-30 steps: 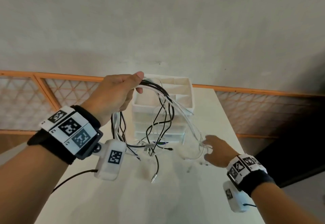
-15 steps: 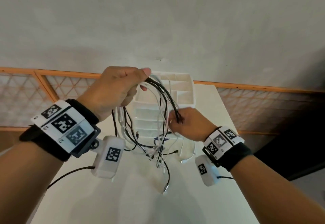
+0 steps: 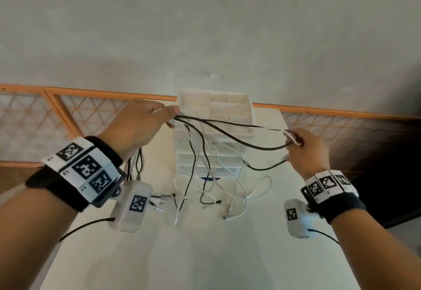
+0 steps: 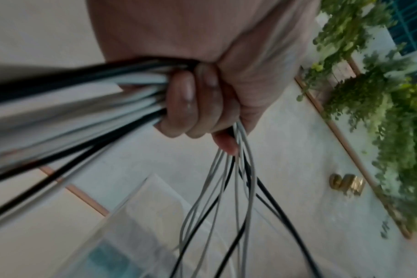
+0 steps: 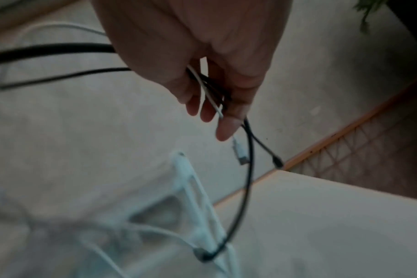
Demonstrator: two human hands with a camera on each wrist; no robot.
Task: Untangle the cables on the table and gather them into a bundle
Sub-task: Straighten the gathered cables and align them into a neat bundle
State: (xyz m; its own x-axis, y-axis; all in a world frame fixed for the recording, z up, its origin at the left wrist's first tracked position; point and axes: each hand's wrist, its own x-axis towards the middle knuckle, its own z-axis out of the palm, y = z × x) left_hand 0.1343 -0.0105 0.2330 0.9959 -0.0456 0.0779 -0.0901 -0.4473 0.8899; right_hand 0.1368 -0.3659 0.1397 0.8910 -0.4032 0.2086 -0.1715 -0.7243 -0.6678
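Observation:
Several black and white cables [image 3: 227, 134] hang in a tangle above the white table [image 3: 205, 255]. My left hand [image 3: 145, 128] grips a thick bunch of them in a fist, raised at the left; the left wrist view shows the fingers [image 4: 186, 101] curled round the cables [image 4: 83, 90], with loops hanging below. My right hand [image 3: 305, 150] is raised at the right and pinches the ends of a few black and white cables [image 5: 212, 90], their plugs dangling below the fingers [image 5: 229, 124]. Black strands stretch between both hands. Loose ends and plugs [image 3: 230, 203] lie on the table.
A white plastic drawer unit [image 3: 218, 130] with open top compartments stands at the back middle of the table, behind the hanging cables. An orange lattice railing [image 3: 68, 112] and a grey wall run behind the table. Table edges drop off left and right.
My right hand rose from the table, took cable ends near the middle, and has now pulled them out to the right. The left hand keeps its grip, and strands stretch between the hands.

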